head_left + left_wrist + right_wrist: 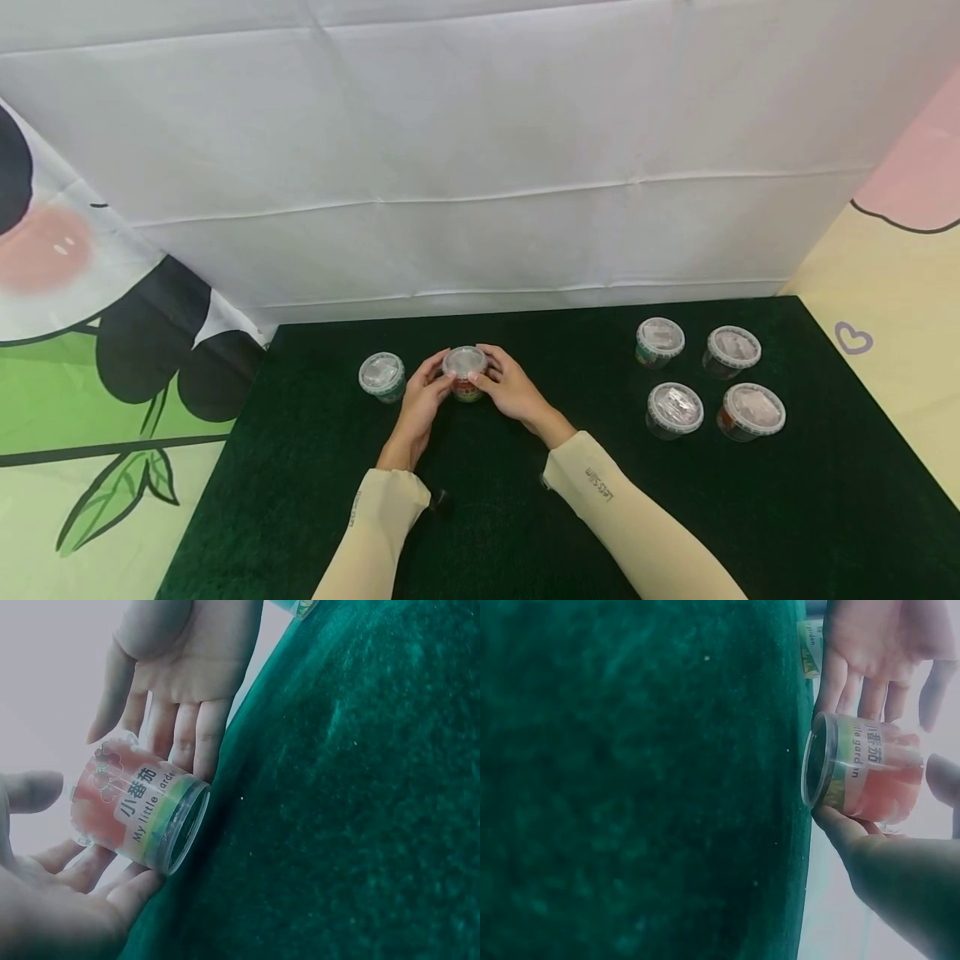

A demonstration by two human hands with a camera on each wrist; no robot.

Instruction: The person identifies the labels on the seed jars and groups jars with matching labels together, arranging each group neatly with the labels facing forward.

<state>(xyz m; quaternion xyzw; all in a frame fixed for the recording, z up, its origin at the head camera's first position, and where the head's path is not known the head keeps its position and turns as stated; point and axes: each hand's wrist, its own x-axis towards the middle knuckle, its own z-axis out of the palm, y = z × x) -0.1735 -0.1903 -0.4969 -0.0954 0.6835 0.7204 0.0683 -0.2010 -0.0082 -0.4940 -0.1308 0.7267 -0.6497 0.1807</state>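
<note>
Between both hands is a small clear plastic cup (466,385) with a pale round lid. Its red tomato label reads "My little garden" on the cup (135,799) in the left wrist view. My left hand (420,404) holds it from the left, fingers along its side and thumb near the lid's front. From the right, my right hand (519,393) holds the same cup (866,769) in a matching way. The base is right at the green cloth. Just left of my left hand stands another lidded cup (382,377) with a green label.
Several more lidded cups stand in a group at the right, among them a front right one (752,412) and a back left one (660,342). Dark green cloth (300,500) covers the table. A white fabric wall (480,167) rises behind its back edge.
</note>
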